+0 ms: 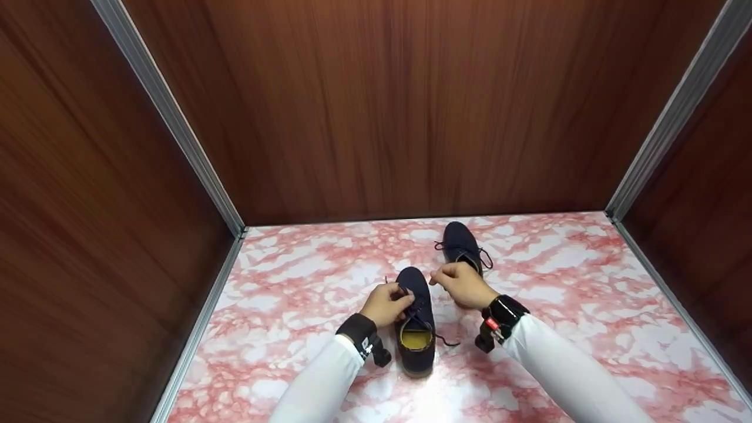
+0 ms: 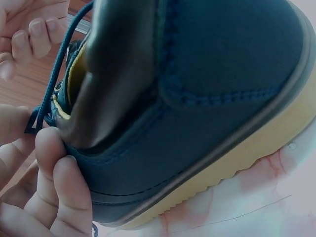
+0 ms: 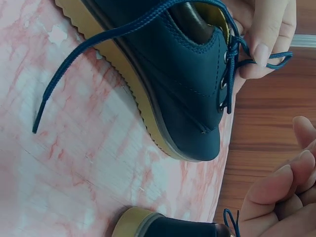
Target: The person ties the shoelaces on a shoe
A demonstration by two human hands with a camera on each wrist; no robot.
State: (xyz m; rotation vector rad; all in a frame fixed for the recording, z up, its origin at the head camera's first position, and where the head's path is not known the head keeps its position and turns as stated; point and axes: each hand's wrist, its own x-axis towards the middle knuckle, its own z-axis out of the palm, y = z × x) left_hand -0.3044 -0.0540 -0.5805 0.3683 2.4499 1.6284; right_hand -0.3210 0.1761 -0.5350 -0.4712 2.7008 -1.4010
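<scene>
A dark navy lace-up shoe with a yellow insole stands on the floor, toe pointing away. My left hand is at its lacing and pinches a bend of the shoelace between thumb and fingers. One loose lace end trails off the shoe's right side. To the right of this shoe, my right hand hovers with loosely bent fingers and nothing in them. In the right wrist view its fingertips stand apart from the lace. A second navy shoe stands farther back, its heel partly hidden by the right hand.
The floor has a red-and-white marbled surface. Wood-look panels rise at the back and both sides, with grey metal strips along the corners. Lace loops stick out from the far shoe's sides.
</scene>
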